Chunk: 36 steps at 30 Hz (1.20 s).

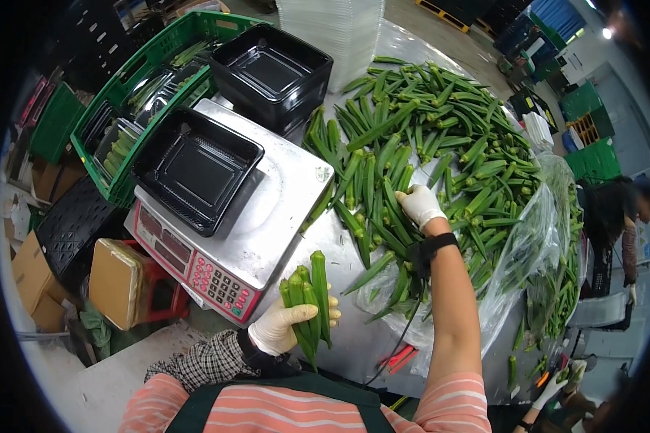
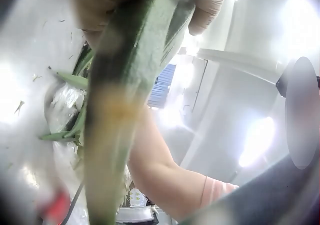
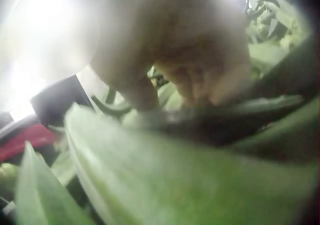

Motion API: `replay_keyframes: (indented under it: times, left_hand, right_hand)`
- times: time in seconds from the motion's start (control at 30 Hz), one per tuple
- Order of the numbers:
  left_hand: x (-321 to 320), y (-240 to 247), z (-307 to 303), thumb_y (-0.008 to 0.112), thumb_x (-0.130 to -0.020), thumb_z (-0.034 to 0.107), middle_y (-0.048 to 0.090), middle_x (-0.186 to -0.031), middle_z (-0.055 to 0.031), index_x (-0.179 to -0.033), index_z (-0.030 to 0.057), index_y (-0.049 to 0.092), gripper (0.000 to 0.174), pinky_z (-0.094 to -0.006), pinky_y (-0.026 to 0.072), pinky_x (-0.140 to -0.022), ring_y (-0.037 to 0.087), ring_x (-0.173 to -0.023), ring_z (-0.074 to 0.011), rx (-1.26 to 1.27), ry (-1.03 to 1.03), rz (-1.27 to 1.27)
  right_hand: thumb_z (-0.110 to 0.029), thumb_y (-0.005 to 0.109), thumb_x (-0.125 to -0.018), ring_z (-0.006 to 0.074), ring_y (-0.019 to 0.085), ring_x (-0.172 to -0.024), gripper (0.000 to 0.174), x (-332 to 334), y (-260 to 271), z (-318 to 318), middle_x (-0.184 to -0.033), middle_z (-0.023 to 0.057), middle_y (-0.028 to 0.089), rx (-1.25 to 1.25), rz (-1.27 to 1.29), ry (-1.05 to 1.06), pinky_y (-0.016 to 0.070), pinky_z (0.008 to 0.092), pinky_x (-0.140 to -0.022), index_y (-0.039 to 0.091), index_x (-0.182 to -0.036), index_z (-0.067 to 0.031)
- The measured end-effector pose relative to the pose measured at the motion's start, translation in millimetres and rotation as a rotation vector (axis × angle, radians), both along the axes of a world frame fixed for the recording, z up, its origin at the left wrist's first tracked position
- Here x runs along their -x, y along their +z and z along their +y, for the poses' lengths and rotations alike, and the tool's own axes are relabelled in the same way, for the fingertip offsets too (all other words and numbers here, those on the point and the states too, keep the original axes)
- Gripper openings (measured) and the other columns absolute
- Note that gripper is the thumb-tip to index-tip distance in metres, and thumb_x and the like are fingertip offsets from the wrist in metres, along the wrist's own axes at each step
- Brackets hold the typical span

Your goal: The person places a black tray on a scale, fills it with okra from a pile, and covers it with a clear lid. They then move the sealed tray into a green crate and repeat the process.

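A bunch of okra (image 1: pixel 305 303) sits in my gloved left hand (image 1: pixel 285 325), tips pointing down, thumb across the front and fingers behind. The left wrist view shows these okra pods (image 2: pixel 125 85) large and close. My gloved right hand (image 1: pixel 420 205) is at the near left part of a big okra pile (image 1: pixel 477 144), fingers pointing down. In the right wrist view the blurred thumb and fingers of that right hand (image 3: pixel 175 60) pinch at a dark okra pod, while a nearer pod (image 3: pixel 175 170) covers the lower part.
Left of the pile, a black tray (image 1: pixel 198 173) rests on a weighing scale (image 1: pixel 282 209). Stacked black trays (image 1: pixel 271 68) stand behind it, beside a green crate (image 1: pixel 123 94) with packed okra. A clear plastic bag (image 1: pixel 513 267) lies along the pile's near right side. Another person (image 1: pixel 621 224) is at right.
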State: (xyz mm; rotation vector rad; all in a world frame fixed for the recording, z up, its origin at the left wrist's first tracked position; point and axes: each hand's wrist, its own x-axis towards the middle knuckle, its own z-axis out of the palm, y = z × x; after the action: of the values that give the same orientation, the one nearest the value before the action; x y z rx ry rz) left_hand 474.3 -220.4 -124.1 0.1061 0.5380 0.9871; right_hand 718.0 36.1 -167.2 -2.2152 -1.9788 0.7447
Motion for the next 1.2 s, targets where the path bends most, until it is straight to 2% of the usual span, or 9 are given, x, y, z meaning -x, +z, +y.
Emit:
replay_keyframes:
  times: [0.13,0.23,0.5,0.63,0.8,0.9,0.97,1.1,1.2]
  left_hand:
    - [5,2,-5,0.065,-0.078,0.011,0.055,-0.111,-0.0166,-0.126,0.0003,0.038,0.056,-0.0417,0.0465,-0.089,0.057,-0.101,-0.028,0.059,0.015,0.018]
    - [3,1,-1,0.067,-0.077,0.013,0.055,-0.11,-0.0168,-0.126,0.0006,0.039,0.058,-0.0425,0.046,-0.09,0.057,-0.102,-0.0285,0.048,0.036,0.033]
    - [-14,1,5,0.066,-0.078,0.017,0.054,-0.114,-0.0147,-0.127,0.0016,0.038,0.059,-0.0427,0.0435,-0.093,0.055,-0.105,-0.0259,0.027,-0.019,0.033]
    - [-6,6,0,0.065,-0.076,0.015,0.057,-0.109,-0.0155,-0.128,-0.0004,0.037,0.06,-0.0451,0.0431,-0.093,0.058,-0.099,-0.0289,0.021,-0.02,-0.147]
    - [-3,13,-3,0.06,-0.081,0.027,0.052,-0.118,-0.0187,-0.132,0.0009,0.033,0.063,-0.0453,0.0379,-0.098,0.05,-0.111,-0.0313,-0.037,0.004,-0.206]
    - [-1,11,-3,0.061,-0.08,0.026,0.05,-0.121,-0.0197,-0.131,0.0005,0.036,0.062,-0.0445,0.0368,-0.1,0.048,-0.114,-0.0322,-0.037,0.038,-0.331]
    - [2,19,-3,0.063,-0.079,0.022,0.051,-0.121,-0.0196,-0.13,0.0004,0.036,0.062,-0.0441,0.036,-0.101,0.048,-0.115,-0.0326,-0.036,0.062,-0.378]
    - [13,41,-5,0.064,-0.075,0.022,0.047,-0.125,-0.017,-0.131,0.0015,0.036,0.067,-0.0431,0.0316,-0.103,0.046,-0.118,-0.0288,-0.12,0.13,-0.119]
    - [30,47,-5,0.065,-0.075,0.012,0.05,-0.122,-0.0096,-0.129,0.0042,0.038,0.061,-0.0366,0.0356,-0.099,0.049,-0.112,-0.0213,-0.233,0.256,0.039]
  right_hand:
    - [-0.017,0.063,-0.079,0.0118,0.057,-0.055,0.022,-17,9,-2,-0.074,0.0095,0.062,-0.026,0.642,-0.161,0.0442,0.0245,-0.047,0.06,-0.088,0.0028]
    - [-0.012,0.06,-0.08,0.0058,0.044,-0.051,0.012,-13,80,-32,-0.066,0.0002,0.053,-0.236,0.741,-0.085,0.0382,0.021,-0.047,0.058,-0.083,-0.0007]
    - [-0.022,0.062,-0.078,0.0317,0.062,-0.071,0.02,57,126,-181,-0.078,0.016,0.062,0.049,0.567,0.863,0.0499,0.0365,-0.063,0.061,-0.085,-0.0032]
    - [-0.019,0.06,-0.079,0.0314,0.062,-0.081,0.021,5,74,-89,-0.086,0.0178,0.064,-0.294,0.171,0.265,0.0489,0.0368,-0.073,0.065,-0.093,-0.0035]
    - [-0.019,0.063,-0.074,0.0289,0.062,-0.082,0.024,-15,27,-47,-0.084,0.0185,0.065,0.084,0.083,0.225,0.0474,0.035,-0.076,0.065,-0.088,0.0003]
    - [-0.016,0.061,-0.078,0.0217,0.061,-0.075,0.023,-33,21,-46,-0.083,0.0146,0.064,-0.189,0.26,0.247,0.0468,0.0323,-0.07,0.063,-0.092,0.0025]
    - [-0.015,0.06,-0.081,0.0197,0.059,-0.075,0.024,-8,86,-70,-0.083,0.0125,0.064,-0.066,0.414,0.135,0.0463,0.0315,-0.071,0.061,-0.096,0.0027]
    - [-0.015,0.063,-0.08,0.0208,0.057,-0.089,0.033,54,152,-159,-0.102,0.0131,0.06,0.087,0.498,0.52,0.0457,0.0317,-0.077,0.057,-0.107,0.002]
    - [-0.023,0.074,-0.07,0.0324,0.052,-0.107,0.082,118,155,-212,-0.117,0.0252,0.049,0.048,0.662,0.728,0.041,0.035,-0.091,0.028,-0.13,0.0098]
